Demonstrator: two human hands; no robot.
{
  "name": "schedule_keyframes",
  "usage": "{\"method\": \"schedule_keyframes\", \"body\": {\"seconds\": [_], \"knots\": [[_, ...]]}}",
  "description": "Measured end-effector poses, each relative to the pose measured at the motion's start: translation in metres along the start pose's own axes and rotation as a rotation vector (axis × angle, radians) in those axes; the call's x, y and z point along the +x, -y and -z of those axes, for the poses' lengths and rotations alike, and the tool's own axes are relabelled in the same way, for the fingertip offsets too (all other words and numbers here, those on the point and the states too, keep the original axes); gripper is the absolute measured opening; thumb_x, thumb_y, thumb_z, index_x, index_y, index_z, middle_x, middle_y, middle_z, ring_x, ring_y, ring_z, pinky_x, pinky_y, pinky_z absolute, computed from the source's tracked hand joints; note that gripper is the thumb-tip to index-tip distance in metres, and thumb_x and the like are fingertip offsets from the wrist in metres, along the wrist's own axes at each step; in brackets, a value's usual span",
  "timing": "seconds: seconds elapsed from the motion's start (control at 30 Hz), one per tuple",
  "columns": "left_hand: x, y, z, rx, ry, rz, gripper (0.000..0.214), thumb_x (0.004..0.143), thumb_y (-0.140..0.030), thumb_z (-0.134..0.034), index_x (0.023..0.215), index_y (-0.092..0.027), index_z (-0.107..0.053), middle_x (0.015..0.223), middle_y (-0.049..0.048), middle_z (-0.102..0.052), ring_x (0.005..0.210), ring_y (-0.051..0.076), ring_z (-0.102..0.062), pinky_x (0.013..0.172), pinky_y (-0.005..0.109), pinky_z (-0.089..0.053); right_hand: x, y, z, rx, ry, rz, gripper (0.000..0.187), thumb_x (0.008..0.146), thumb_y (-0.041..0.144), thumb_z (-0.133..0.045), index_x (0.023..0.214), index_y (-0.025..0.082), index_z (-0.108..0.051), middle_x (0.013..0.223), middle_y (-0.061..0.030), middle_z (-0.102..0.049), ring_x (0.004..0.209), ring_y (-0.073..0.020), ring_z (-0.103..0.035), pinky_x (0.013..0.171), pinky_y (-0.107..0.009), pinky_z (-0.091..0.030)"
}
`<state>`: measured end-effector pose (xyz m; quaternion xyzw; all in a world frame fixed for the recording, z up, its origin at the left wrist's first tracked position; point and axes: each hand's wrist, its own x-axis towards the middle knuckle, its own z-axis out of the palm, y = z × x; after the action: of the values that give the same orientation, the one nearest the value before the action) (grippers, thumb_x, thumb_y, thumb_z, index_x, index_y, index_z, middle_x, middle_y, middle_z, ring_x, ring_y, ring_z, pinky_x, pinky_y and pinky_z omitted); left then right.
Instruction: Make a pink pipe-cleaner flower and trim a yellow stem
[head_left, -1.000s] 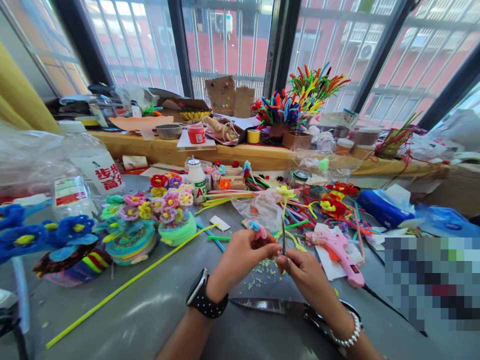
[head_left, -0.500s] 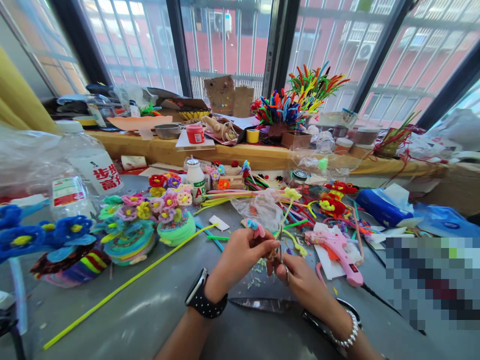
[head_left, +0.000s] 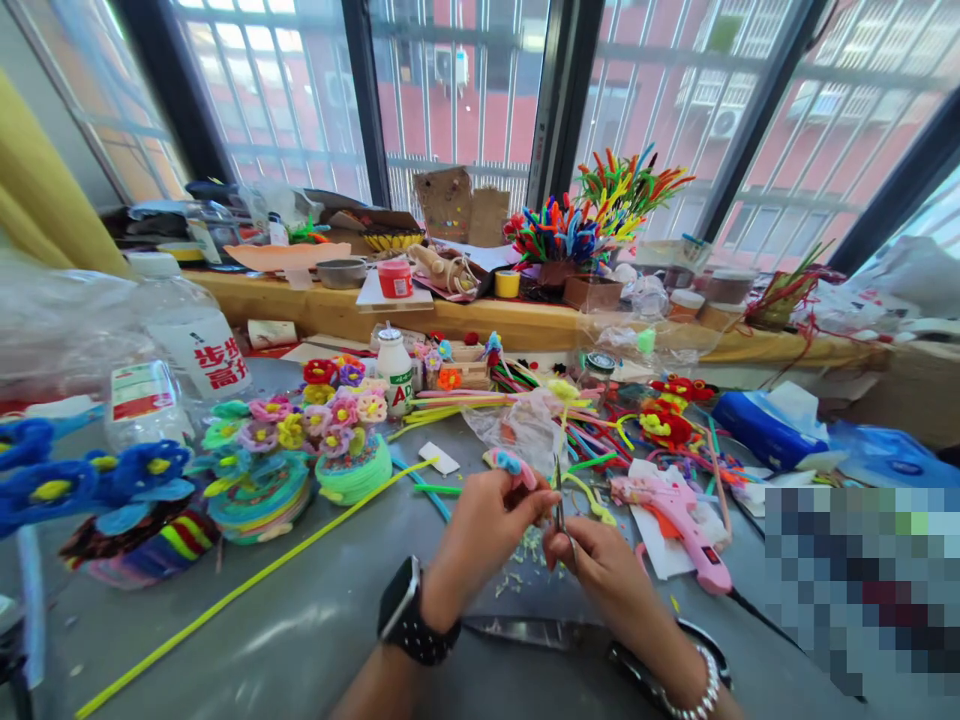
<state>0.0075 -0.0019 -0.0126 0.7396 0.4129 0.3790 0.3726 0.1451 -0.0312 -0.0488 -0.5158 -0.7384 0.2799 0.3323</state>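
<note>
Left hand: the left hand is pinched, thumb against fingers, on the lower part of a pale yellow pipe-cleaner piece; a black smartwatch sits at its wrist.
Pale yellow piece: it stands roughly upright above the fingertips, fluffy end on top, in front of the clear plastic bag.
Pink-and-blue fuzzy piece: at the left index finger; whether it wraps around cannot be told.
Right hand: the right hand has its fingers closed on small scissors, blades pointing up, beside the left fingertips; whether the blades touch the stem cannot be told.
Trimmings: pale yellow-green fluff clippings lie scattered on the grey table beneath the hands.
Large scissors: black-handled scissors lie partly under the right forearm.
Glue gun: a pink glue gun rests right of the hands.
Long stem: a bright yellow pipe cleaner lies slantwise, left of the hands.
Flower pots: fuzzy flowers top the mint-green pot.
</note>
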Motion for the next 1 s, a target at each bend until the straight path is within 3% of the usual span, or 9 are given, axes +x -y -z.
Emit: {"method": "schedule_keyframes", "body": {"seconds": [0.1,0.23,0.43,0.67,1.0], "knots": [[-0.003,0.004,-0.007,0.349,-0.173,-0.141,0.015,0.076,-0.02,-0.042,0.072,-0.015,-0.056,0.072,0.0053,-0.062,0.069,0.017,-0.056,0.064,0.029,-0.043,0.001,-0.001,-0.001,-0.042,-0.022,-0.029,0.07,0.07,0.068,-0.011,0.051,0.016,-0.053,0.051,-0.0028,-0.053,0.05,-0.0142,-0.05,0.046,-0.022,-0.033],[-0.004,0.008,-0.012,0.566,-0.215,-0.267,0.015,0.075,-0.015,-0.042,0.075,-0.017,-0.057,0.073,0.0047,-0.063,0.071,0.019,-0.057,0.064,0.032,-0.044,0.002,-0.001,-0.001,-0.066,-0.039,-0.026,0.071,0.07,0.068,-0.009,0.052,0.016,-0.054,0.051,-0.0032,-0.055,0.049,-0.0144,-0.05,0.045,-0.022,-0.033],[-0.004,0.008,-0.014,0.579,-0.226,-0.279,0.011,0.075,-0.018,-0.045,0.078,-0.018,-0.056,0.072,0.003,-0.062,0.069,0.018,-0.056,0.064,0.03,-0.044,0.002,-0.002,0.0,-0.085,-0.048,-0.024,0.069,0.07,0.068,-0.012,0.053,0.015,-0.053,0.051,-0.0034,-0.053,0.05,-0.0149,-0.048,0.047,-0.023,-0.033],[-0.006,0.004,-0.016,0.599,-0.226,-0.311,0.01,0.075,-0.018,-0.045,0.078,-0.018,-0.055,0.072,0.003,-0.062,0.068,0.018,-0.056,0.062,0.03,-0.044,-0.001,0.003,0.001,0.058,0.023,0.02,0.067,0.071,0.067,-0.012,0.056,0.015,-0.051,0.055,-0.0026,-0.051,0.053,-0.0139,-0.047,0.048,-0.022,-0.033],[-0.005,0.006,-0.015,0.607,-0.235,-0.343,0.011,0.076,-0.019,-0.043,0.081,-0.018,-0.053,0.072,0.0024,-0.061,0.066,0.017,-0.055,0.061,0.029,-0.043,0.001,0.003,0.0,0.049,-0.002,0.024,0.063,0.07,0.068,-0.014,0.057,0.016,-0.047,0.054,-0.0002,-0.047,0.051,-0.0122,-0.041,0.046,-0.021,-0.03]]}}
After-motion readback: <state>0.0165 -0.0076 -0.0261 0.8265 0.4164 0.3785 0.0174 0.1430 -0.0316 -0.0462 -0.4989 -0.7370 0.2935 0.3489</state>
